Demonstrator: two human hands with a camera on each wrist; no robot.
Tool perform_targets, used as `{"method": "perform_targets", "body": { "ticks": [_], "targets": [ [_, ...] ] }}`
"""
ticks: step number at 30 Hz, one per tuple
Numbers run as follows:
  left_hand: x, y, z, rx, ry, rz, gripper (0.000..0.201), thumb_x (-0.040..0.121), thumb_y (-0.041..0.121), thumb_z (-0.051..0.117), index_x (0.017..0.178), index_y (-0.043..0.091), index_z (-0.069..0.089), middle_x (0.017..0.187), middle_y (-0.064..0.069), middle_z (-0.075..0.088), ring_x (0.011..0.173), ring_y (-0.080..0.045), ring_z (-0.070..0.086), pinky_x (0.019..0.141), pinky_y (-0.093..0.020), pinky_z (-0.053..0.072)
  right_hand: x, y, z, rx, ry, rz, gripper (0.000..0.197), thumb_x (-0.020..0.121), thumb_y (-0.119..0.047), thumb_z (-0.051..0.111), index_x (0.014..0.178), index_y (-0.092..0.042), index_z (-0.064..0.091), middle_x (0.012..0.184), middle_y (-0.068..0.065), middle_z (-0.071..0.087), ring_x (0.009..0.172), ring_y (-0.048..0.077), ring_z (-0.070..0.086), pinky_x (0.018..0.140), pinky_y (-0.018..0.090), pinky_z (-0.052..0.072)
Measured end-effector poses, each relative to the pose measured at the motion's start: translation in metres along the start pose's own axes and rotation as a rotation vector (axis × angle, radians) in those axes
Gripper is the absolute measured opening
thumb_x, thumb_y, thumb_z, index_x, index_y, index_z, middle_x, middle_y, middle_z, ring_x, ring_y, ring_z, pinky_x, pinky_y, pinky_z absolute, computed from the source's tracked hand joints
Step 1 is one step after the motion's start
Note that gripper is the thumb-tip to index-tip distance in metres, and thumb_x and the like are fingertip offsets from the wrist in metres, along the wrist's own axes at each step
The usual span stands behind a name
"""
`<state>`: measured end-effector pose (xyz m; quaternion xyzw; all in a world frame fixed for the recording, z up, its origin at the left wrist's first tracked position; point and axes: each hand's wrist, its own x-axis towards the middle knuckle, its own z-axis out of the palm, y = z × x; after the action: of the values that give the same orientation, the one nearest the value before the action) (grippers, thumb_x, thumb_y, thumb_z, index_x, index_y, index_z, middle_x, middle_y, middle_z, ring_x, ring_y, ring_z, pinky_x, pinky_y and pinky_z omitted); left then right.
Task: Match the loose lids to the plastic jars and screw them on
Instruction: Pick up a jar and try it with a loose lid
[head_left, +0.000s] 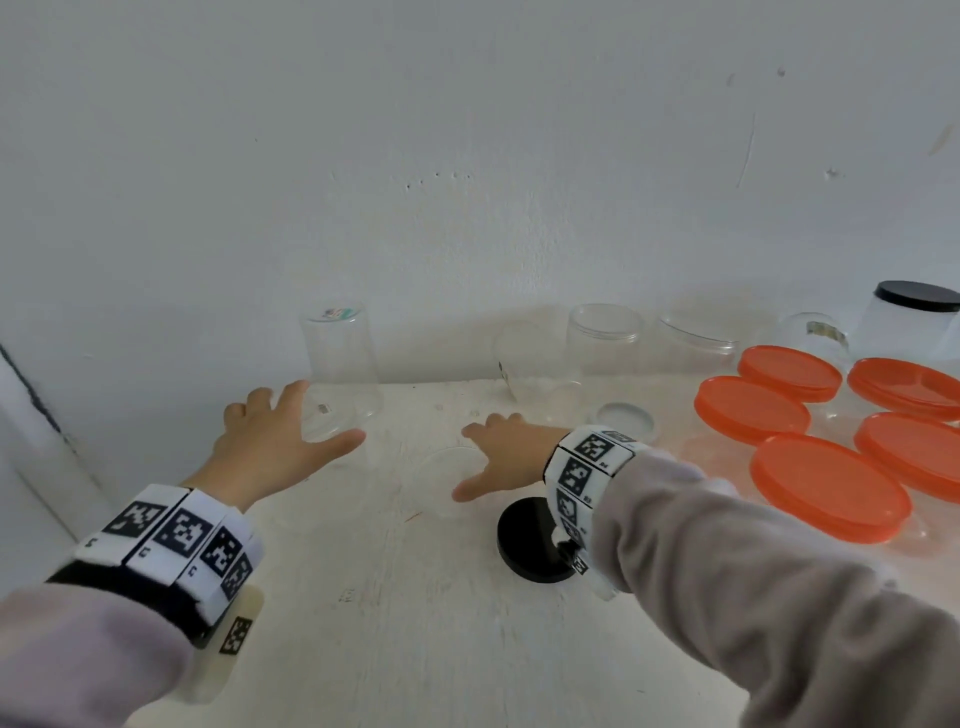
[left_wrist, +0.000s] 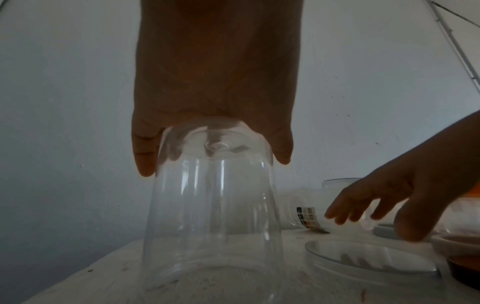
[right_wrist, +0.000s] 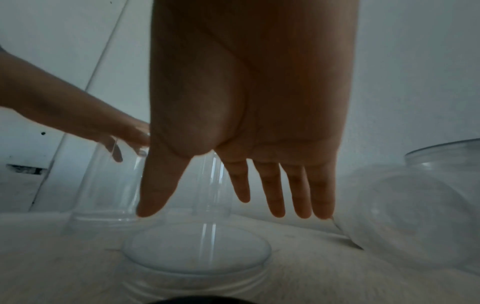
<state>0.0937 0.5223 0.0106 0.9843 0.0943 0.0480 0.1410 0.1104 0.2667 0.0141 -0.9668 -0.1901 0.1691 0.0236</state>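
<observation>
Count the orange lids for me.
5 round orange plastic lids on the right: back-left, back-right, middle, right edge, nearest. Stacked ones may hide beneath.

From my seat the wall (head_left: 467, 156) is plain pale grey-white, pocked with a few tiny holes, thin scratches up on the right. The worktop (head_left: 389, 623) is off-white, scuffed and flecked, running straight into it. A whitish strip (head_left: 31, 441) with a dark edge slants down the far left. Soft light, faint shadows.

Head view bright, soft and evenly lit; wrist views dim, backlit, grainy, bent at edges.
</observation>
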Motion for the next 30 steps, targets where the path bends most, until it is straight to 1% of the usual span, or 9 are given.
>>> {"method": "perform_targets", "body": {
  "ticks": [4, 6, 8, 14, 16, 20, 24, 28, 30],
  "targets": [
    [-0.004, 0.003, -0.005, -0.002, -0.034, -0.008, 0.117, 0.054, 0.088, 0.032, 0.151, 0.023, 0.018, 0.152, -0.014, 0.022, 0.139, -0.036, 0.018, 0.11, -0.048, 0.026, 0.012, -0.012, 0.002, -0.087, -0.114, 0.023, 0.095, 0.076, -0.069, 0.062, 0.15, -0.025, 0.021, 0.146, 0.004, 0.037, 0.132, 0.028, 0.039, 0.097, 0.044, 0.036],
    [-0.006, 0.004, -0.005, -0.004, -0.034, -0.014, 0.109, 0.064, 0.085, 0.04, 0.151, 0.024, 0.017, 0.154, -0.013, 0.019, 0.14, -0.035, 0.016, 0.11, -0.048, 0.025, 0.017, -0.016, 0.004, -0.128, -0.146, 0.025, 0.097, 0.073, -0.073, 0.063, 0.148, -0.027, 0.022, 0.144, 0.003, 0.039, 0.129, 0.028, 0.043, 0.091, 0.043, 0.036],
    [-0.007, 0.005, -0.006, -0.01, -0.03, -0.014, 0.1, 0.074, 0.078, 0.05, 0.151, 0.024, 0.017, 0.155, -0.012, 0.018, 0.141, -0.034, 0.015, 0.11, -0.048, 0.025, 0.021, -0.019, 0.004, -0.153, -0.164, 0.022, 0.099, 0.071, -0.073, 0.065, 0.148, -0.028, 0.022, 0.143, 0.003, 0.04, 0.128, 0.028, 0.043, 0.092, 0.044, 0.037],
    [-0.014, 0.016, -0.013, -0.004, -0.002, 0.014, 0.093, 0.074, 0.07, 0.061, 0.148, 0.027, 0.025, 0.146, -0.011, 0.029, 0.134, -0.032, 0.025, 0.105, -0.043, 0.029, 0.023, -0.027, 0.001, -0.203, -0.177, -0.001, 0.096, 0.07, -0.064, 0.072, 0.145, -0.023, 0.027, 0.138, 0.006, 0.042, 0.124, 0.028, 0.046, 0.079, 0.04, 0.035],
    [-0.018, 0.02, -0.015, 0.032, 0.017, 0.039, 0.092, 0.074, 0.07, 0.06, 0.148, 0.032, 0.022, 0.146, -0.008, 0.026, 0.135, -0.03, 0.022, 0.106, -0.044, 0.025, 0.02, -0.026, -0.003, -0.214, -0.165, -0.016, 0.099, 0.069, -0.063, 0.074, 0.146, -0.026, 0.024, 0.14, 0.006, 0.039, 0.126, 0.028, 0.044, 0.083, 0.042, 0.038],
    [-0.025, 0.026, -0.023, 0.016, 0.077, 0.103, 0.098, 0.068, 0.062, 0.069, 0.147, 0.042, 0.015, 0.139, -0.005, 0.019, 0.13, -0.025, 0.018, 0.104, -0.042, 0.022, 0.008, -0.016, -0.016, -0.192, -0.165, -0.015, 0.111, 0.067, -0.064, 0.074, 0.15, -0.039, 0.005, 0.152, 0.005, 0.021, 0.136, 0.032, 0.034, 0.097, 0.052, 0.039],
    [-0.031, 0.036, -0.029, -0.099, 0.152, 0.12, 0.102, 0.064, 0.053, 0.077, 0.146, 0.041, 0.019, 0.132, -0.001, 0.017, 0.125, -0.023, 0.019, 0.102, -0.041, 0.027, -0.005, 0.003, -0.029, -0.084, -0.114, 0.012, 0.112, 0.063, -0.064, 0.076, 0.147, -0.047, 0.004, 0.152, 0.002, 0.018, 0.135, 0.031, 0.034, 0.101, 0.053, 0.039],
    [-0.038, 0.045, -0.03, -0.352, 0.151, 0.114, 0.094, 0.062, 0.05, 0.082, 0.136, 0.04, 0.025, 0.115, 0.006, 0.019, 0.118, -0.02, 0.028, 0.085, -0.031, 0.036, -0.018, 0.025, -0.038, 0.018, -0.018, 0.046, 0.111, 0.061, -0.063, 0.078, 0.147, -0.041, 0.009, 0.148, 0.001, 0.024, 0.127, 0.026, 0.042, 0.1, 0.048, 0.042],
    [-0.04, 0.048, -0.028, -0.472, 0.119, 0.071, 0.094, 0.06, 0.054, 0.083, 0.133, 0.036, 0.025, 0.115, 0.004, 0.025, 0.109, -0.018, 0.037, 0.072, -0.024, 0.039, -0.025, 0.037, -0.043, 0.075, 0.009, 0.068, 0.11, 0.061, -0.062, 0.078, 0.146, -0.038, 0.013, 0.143, -0.001, 0.03, 0.111, 0.02, 0.053, 0.092, 0.041, 0.048]
  ]
}}
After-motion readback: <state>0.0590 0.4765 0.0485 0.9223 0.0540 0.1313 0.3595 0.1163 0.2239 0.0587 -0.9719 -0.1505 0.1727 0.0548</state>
